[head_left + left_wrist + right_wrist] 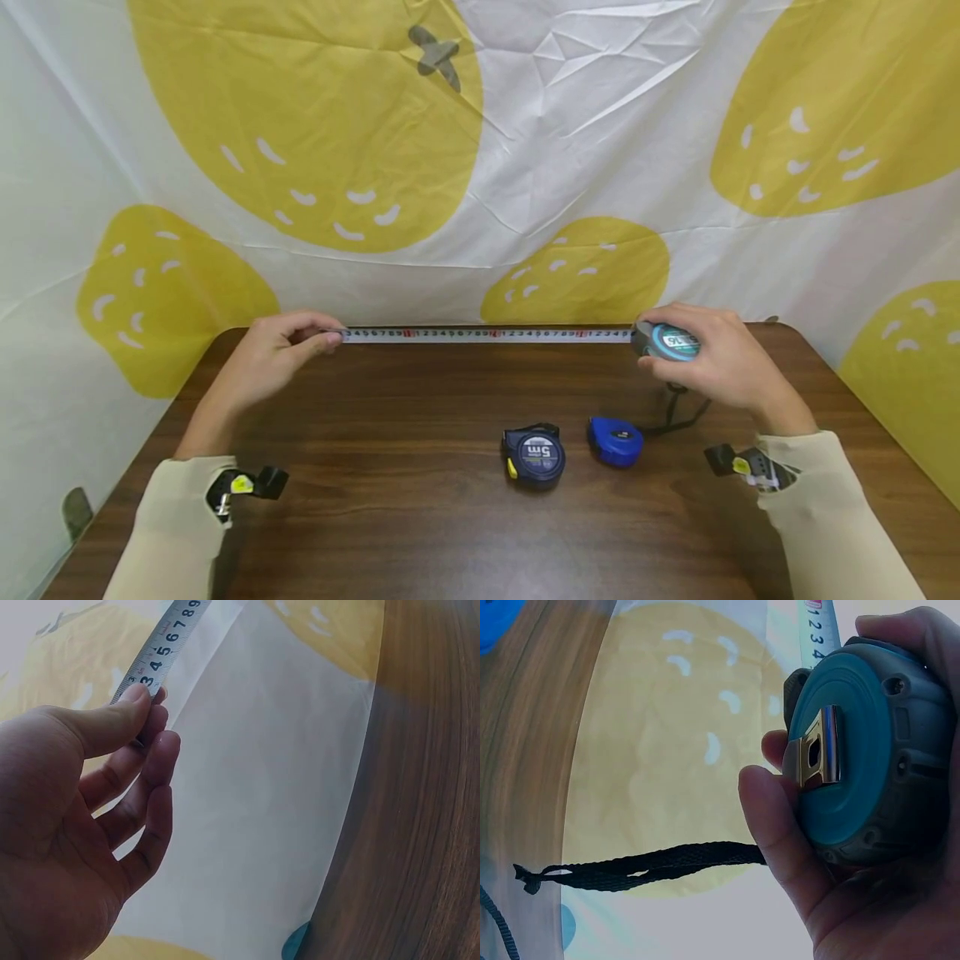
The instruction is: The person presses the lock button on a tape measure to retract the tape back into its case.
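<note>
My right hand (712, 354) grips a teal and grey tape measure (847, 750) with a metal belt clip and a black wrist strap (652, 866) hanging from it. Its white blade (487, 335), marked with black and red numbers, stretches level across to my left hand (281, 350). There the thumb and fingers pinch the blade's end, near the 3 mark in the left wrist view; the end hook is hidden by the fingers. On the table in front lie a dark navy tape measure (534, 456) with a yellow button and a bright blue one (616, 442).
The brown wooden table (360, 517) has a far edge just behind the stretched blade. A white cloth (375, 287) with yellow fruit prints hangs behind it and at both sides. A dark cord (667, 429) runs beside the blue tape measure.
</note>
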The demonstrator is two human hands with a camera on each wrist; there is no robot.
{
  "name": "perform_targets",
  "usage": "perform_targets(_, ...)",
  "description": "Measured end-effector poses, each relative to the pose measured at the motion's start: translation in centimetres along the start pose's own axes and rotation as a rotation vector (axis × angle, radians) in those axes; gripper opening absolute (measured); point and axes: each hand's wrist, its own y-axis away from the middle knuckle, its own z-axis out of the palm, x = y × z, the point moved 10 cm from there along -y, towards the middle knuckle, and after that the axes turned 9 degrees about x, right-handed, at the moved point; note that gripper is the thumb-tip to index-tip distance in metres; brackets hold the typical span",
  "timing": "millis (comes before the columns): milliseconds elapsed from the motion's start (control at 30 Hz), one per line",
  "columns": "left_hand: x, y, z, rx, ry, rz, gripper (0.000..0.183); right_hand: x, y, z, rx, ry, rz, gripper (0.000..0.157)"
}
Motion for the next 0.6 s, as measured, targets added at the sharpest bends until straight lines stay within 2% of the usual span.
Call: perform_targets(600, 1.2, -0.2, 0.4, 0.014, -0.009, 0.057, 0.009, -0.9, 0.0, -0.1, -0.014, 0.000, -0.001, 0.047)
